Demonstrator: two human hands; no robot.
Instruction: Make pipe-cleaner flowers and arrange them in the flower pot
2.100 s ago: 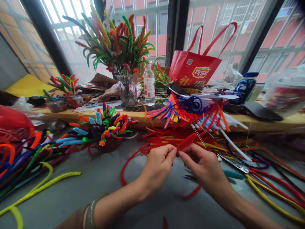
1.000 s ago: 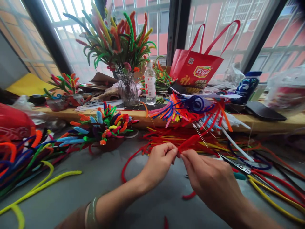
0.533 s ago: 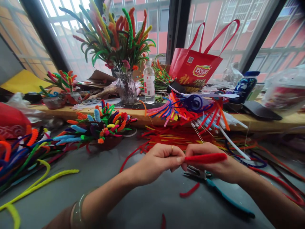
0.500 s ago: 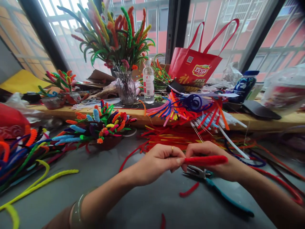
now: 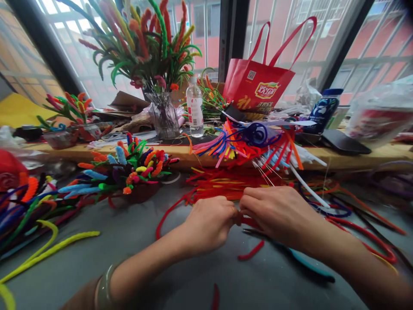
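Note:
My left hand and my right hand meet above the grey table, fingers closed on a red fuzzy stem. Most of the stem is hidden behind my right hand. Teal-handled pliers lie on the table beneath my right hand, their jaws partly covered. A short red piece rests just below my hands, and another red piece lies nearer the front edge. Behind my hands spreads a pile of red and yellow stems.
Coloured stems fill the left side, with yellow-green ones nearer me. On the wooden ledge stand a glass vase, a water bottle, a red bag and a blue bottle. Loose stems lie right.
My right hand has turned over, back upward, and now covers most of the red stem. My left hand has rolled inward. The whole view has shifted slightly.

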